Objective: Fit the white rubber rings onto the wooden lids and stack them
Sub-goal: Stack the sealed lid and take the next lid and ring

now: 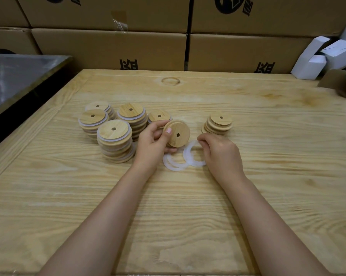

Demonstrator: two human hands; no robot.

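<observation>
My left hand (pixel 153 143) grips a round wooden lid (pixel 178 134) with a centre hole, tilted up above the table. My right hand (pixel 220 151) pinches a white rubber ring (pixel 188 156) at its far edge, lifting it just right of the lid. Two more white rings (pixel 173 163) lie overlapped on the table below the lid. To the left stand several stacks of lids with white rings fitted (pixel 115 141). A stack of bare wooden lids (pixel 218 123) sits beyond my right hand.
The wooden table (pixel 168 206) stretches wide toward me. Cardboard boxes (pixel 112 48) wall off the back. White cartons (pixel 323 58) pile up at the back right. A metal surface (pixel 14 76) lies to the left of the table.
</observation>
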